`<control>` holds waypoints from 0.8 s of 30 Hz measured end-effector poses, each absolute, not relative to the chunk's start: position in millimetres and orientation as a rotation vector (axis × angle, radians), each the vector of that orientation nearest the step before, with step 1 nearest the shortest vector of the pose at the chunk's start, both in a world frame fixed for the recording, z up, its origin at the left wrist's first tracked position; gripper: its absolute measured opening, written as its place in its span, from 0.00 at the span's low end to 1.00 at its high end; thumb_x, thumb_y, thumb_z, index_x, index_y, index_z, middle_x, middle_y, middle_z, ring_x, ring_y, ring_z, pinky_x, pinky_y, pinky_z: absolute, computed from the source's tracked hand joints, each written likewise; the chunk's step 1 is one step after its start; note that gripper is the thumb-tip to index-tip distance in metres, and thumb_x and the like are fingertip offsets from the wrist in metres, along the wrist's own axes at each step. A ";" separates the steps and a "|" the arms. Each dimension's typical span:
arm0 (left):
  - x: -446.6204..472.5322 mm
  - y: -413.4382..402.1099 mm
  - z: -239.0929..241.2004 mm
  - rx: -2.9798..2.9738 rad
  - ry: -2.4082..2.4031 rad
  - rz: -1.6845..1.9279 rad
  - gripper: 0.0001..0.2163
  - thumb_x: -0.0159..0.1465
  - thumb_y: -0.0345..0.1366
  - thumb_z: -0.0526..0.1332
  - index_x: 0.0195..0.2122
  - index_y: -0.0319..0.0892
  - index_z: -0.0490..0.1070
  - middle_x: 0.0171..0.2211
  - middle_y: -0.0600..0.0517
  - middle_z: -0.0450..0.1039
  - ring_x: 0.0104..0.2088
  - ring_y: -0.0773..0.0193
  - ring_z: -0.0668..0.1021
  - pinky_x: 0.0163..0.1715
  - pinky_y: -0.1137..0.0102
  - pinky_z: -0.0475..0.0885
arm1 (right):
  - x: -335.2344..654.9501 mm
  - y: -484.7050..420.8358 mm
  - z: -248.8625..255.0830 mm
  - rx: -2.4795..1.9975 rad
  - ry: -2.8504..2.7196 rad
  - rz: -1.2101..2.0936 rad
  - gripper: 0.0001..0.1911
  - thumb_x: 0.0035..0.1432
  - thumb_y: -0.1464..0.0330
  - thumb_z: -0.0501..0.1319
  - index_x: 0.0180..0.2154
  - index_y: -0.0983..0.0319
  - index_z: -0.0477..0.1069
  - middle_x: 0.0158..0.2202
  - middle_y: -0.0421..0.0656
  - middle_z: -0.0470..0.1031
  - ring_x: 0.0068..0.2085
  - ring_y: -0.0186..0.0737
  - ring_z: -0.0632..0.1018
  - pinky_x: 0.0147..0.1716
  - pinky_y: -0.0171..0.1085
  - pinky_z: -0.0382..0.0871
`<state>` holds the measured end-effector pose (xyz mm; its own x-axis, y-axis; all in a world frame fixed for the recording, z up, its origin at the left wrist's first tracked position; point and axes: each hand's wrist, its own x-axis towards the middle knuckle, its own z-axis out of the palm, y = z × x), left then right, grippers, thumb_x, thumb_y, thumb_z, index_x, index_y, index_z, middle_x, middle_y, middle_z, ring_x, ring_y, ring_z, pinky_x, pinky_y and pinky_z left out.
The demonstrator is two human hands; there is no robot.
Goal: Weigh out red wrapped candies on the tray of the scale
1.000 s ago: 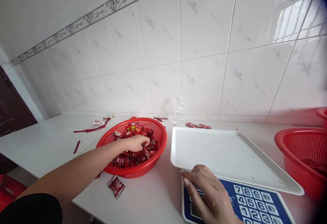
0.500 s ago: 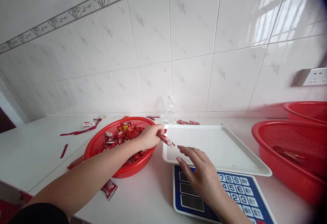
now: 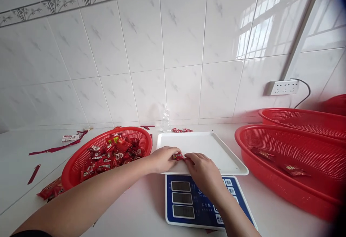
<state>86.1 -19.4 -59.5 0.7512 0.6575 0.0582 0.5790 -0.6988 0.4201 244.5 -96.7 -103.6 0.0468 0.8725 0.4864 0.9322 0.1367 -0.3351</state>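
Roughly at lower centre of the frame, a small red packet (image 3: 177,156) sat directly between my two hands, above the near part of the white tray (image 3: 202,139), its long axis running nearly side to side. My left hand (image 3: 163,159) pinched its left end and my right hand (image 3: 202,167) pinched the right end, both about equally near. Left forearm (image 3: 105,193) stretched low from the lower-left corner, past the front of the red basket (image 3: 150,144); right forearm (image 3: 229,210) rose more steeply from the bottom edge, across the blue scale panel (image 3: 199,213).
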 end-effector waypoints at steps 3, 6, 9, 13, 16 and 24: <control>86.9 -20.2 -63.2 2.605 0.957 0.293 0.12 0.62 0.31 0.57 0.46 0.43 0.72 0.47 0.47 0.74 0.51 0.55 0.72 0.52 0.65 0.65 | 242.3 -97.6 -102.2 -1.725 -1.832 -0.113 0.14 0.63 0.71 0.52 0.42 0.59 0.75 0.41 0.44 0.80 0.41 0.43 0.80 0.37 0.39 0.70; 86.0 -22.2 -65.4 2.588 1.066 0.311 0.14 0.61 0.36 0.59 0.48 0.41 0.72 0.49 0.44 0.71 0.50 0.51 0.73 0.49 0.62 0.68 | 240.5 -97.4 -102.0 -1.736 -1.829 -0.112 0.14 0.63 0.70 0.53 0.47 0.61 0.74 0.44 0.46 0.79 0.45 0.47 0.78 0.41 0.42 0.70; 83.5 -24.9 -65.6 2.554 1.162 0.316 0.18 0.61 0.42 0.60 0.50 0.39 0.72 0.49 0.42 0.70 0.47 0.49 0.75 0.47 0.59 0.69 | 238.0 -97.7 -102.3 -1.749 -1.823 -0.113 0.15 0.64 0.67 0.53 0.47 0.62 0.73 0.46 0.47 0.78 0.47 0.50 0.77 0.43 0.45 0.69; 80.9 -27.5 -64.0 2.520 1.184 0.328 0.21 0.60 0.42 0.60 0.53 0.38 0.69 0.51 0.43 0.68 0.48 0.51 0.75 0.48 0.62 0.69 | 233.8 -99.4 -102.8 -1.693 -1.853 -0.109 0.13 0.64 0.66 0.53 0.46 0.59 0.73 0.45 0.45 0.79 0.46 0.47 0.77 0.40 0.41 0.69; 80.9 -28.0 -62.6 2.491 1.178 0.327 0.19 0.59 0.38 0.61 0.51 0.39 0.71 0.50 0.44 0.69 0.48 0.54 0.75 0.48 0.65 0.69 | 231.8 -100.0 -103.0 -1.657 -1.868 -0.108 0.12 0.64 0.67 0.53 0.44 0.59 0.74 0.44 0.44 0.79 0.45 0.45 0.77 0.38 0.40 0.69; 83.9 -26.3 -63.4 2.419 1.152 0.397 0.12 0.59 0.34 0.61 0.44 0.41 0.74 0.46 0.46 0.72 0.43 0.56 0.75 0.45 0.65 0.69 | 231.3 -98.0 -108.3 -1.699 -1.858 -0.188 0.12 0.64 0.67 0.53 0.38 0.60 0.76 0.43 0.45 0.79 0.46 0.47 0.77 0.41 0.43 0.68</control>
